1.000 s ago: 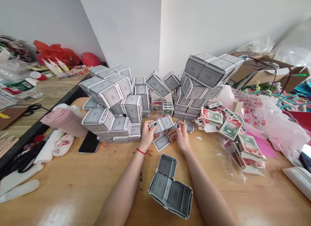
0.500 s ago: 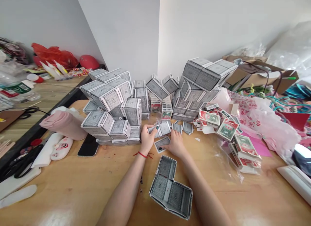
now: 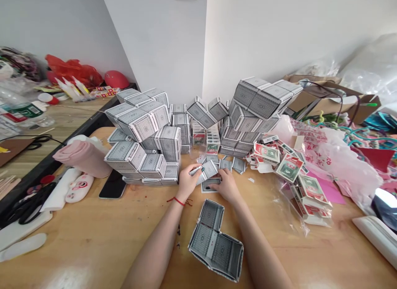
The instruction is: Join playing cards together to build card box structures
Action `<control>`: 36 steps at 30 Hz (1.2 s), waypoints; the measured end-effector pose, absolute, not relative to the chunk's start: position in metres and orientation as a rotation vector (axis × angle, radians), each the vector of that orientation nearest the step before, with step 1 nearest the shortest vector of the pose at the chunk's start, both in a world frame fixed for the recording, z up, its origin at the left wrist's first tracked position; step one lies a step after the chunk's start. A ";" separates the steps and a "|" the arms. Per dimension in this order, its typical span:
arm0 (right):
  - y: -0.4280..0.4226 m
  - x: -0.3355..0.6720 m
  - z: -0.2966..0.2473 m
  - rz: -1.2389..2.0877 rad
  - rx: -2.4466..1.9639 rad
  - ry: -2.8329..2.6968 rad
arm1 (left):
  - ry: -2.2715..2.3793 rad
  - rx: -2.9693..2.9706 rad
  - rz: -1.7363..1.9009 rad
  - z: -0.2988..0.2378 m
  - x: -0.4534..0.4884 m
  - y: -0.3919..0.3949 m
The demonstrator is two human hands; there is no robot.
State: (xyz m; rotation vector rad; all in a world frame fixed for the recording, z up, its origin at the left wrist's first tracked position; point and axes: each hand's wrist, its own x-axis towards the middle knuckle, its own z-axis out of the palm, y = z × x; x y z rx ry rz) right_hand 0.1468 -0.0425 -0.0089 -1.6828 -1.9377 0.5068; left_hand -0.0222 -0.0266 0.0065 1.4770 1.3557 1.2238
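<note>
My left hand (image 3: 187, 181) pinches a folded piece made of grey-backed playing cards (image 3: 209, 169), slanting up to the right above the table. Under it, a single playing card (image 3: 210, 185) lies on the wood, its left part overlapped from my view. The fingers of my right hand (image 3: 228, 184) are curled onto that card's right end. Just behind, a few loose cards (image 3: 238, 164) lie flat. Between my forearms rests an L-shaped, open-topped box form (image 3: 214, 241) built from the same cards.
Stacked card blocks rise at the left (image 3: 142, 127) and right (image 3: 257, 98). Opened red-and-green card boxes (image 3: 290, 167) and plastic wrap lie at the right. A phone (image 3: 112, 184) and a pink cloth roll (image 3: 82, 157) are on the left, a cardboard box (image 3: 328, 96) far right.
The held card piece has tipped more steeply and come slightly nearer. The card under my right hand has turned to lie nearly straight across. The view has shifted slightly.
</note>
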 end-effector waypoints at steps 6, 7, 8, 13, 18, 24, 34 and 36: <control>-0.048 0.151 -0.004 0.498 -1.667 -2.119 | 1.380 1.449 1.325 0.005 -0.021 -0.026; -0.048 0.151 -0.004 0.514 -1.687 -2.126 | 1.371 1.456 1.310 0.005 -0.021 -0.026; -0.048 0.151 -0.004 0.528 -1.708 -2.123 | 1.362 1.464 1.290 0.005 -0.021 -0.026; -0.044 0.150 -0.007 0.527 -1.793 -2.097 | 1.278 1.567 1.177 0.009 -0.023 -0.028; -0.053 0.147 -0.004 0.401 -1.894 -2.035 | 1.297 1.638 1.133 0.008 -0.023 -0.030; -0.062 0.139 -0.002 0.609 -1.896 -1.809 | 1.368 1.557 1.183 0.002 -0.023 -0.027; -0.047 0.154 -0.011 1.155 -1.357 -1.234 | 1.289 1.174 1.332 -0.003 -0.017 -0.023; -0.046 0.156 -0.012 1.179 -1.308 -1.082 | 1.233 1.054 1.357 -0.005 -0.016 -0.022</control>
